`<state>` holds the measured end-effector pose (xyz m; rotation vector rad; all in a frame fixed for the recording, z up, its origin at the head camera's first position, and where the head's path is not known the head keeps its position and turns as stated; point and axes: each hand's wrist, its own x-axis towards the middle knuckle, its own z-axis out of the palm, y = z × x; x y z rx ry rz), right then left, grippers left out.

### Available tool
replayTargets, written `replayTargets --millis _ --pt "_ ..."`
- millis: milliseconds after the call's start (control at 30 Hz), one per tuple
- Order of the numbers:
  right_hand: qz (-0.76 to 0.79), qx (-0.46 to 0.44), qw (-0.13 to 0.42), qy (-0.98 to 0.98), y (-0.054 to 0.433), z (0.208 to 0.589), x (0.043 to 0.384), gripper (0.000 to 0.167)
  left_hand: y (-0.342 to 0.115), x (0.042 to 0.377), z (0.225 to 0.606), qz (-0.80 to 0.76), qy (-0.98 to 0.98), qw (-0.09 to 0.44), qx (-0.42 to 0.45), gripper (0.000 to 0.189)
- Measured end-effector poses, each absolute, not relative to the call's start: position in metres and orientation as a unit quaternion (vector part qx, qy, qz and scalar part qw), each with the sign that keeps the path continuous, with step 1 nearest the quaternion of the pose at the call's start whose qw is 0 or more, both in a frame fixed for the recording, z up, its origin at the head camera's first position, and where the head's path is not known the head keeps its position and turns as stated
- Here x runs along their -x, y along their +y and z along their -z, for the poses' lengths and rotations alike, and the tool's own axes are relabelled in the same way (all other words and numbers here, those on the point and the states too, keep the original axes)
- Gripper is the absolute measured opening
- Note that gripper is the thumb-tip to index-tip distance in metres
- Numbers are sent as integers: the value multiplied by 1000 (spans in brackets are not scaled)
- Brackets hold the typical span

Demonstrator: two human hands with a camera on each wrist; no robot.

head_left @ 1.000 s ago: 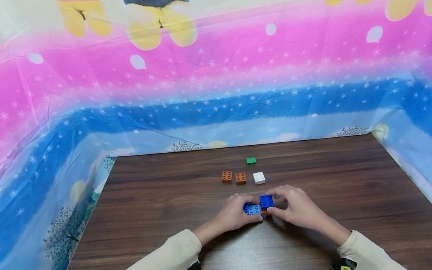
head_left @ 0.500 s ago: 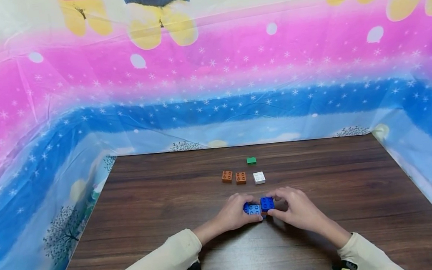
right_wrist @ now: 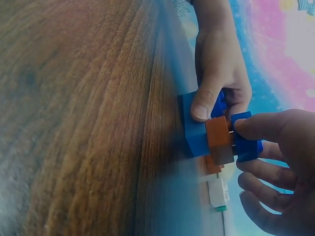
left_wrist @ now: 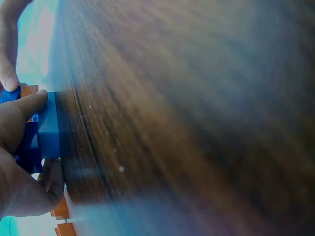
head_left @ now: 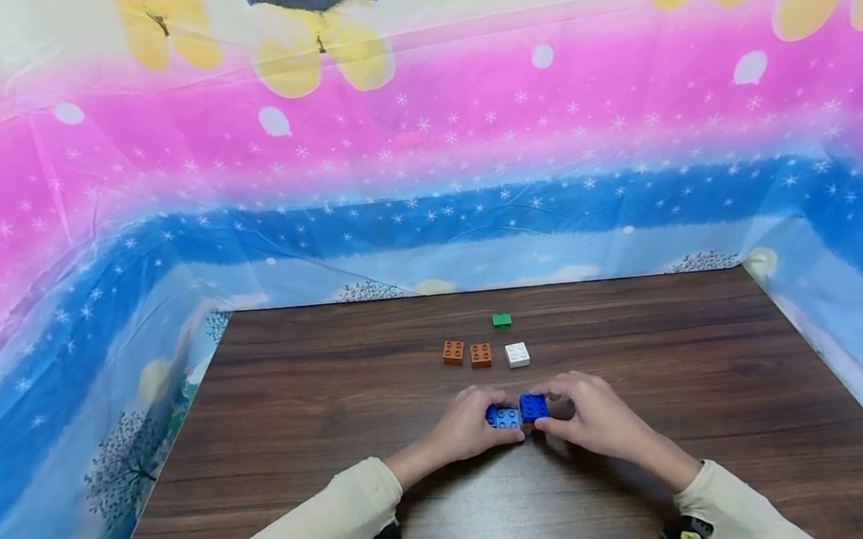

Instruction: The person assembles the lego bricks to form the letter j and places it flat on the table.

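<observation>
In the head view, my left hand (head_left: 468,425) grips a light blue toy building brick (head_left: 508,419) low over the table, thumb along its near side. A dark blue brick (left_wrist: 29,145) sits on its left part, partly behind the fingers. An orange brick (right_wrist: 220,140) sits on its right end. My right hand (head_left: 590,410) pinches another dark blue brick (head_left: 533,406) on top of the orange one. In the right wrist view, a narrow gap with studs shows between that brick and the orange one.
Two orange bricks (head_left: 453,352), a white brick (head_left: 517,355) and a green brick (head_left: 502,320) lie farther back on the brown wooden table (head_left: 318,369). A printed cloth (head_left: 428,220) hangs around the back and sides.
My right hand and its dark blue brick have shifted slightly toward me, covering more of the orange brick in the head view. The left hand stays put.
</observation>
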<state>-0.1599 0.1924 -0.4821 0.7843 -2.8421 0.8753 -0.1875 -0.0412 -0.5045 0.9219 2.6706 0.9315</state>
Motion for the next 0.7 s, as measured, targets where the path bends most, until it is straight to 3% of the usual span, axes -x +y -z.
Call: replayTargets --millis 700 --pt "-267 -274 39 -923 190 478 163 34 -41 188 503 -306 897 84 -309 45"
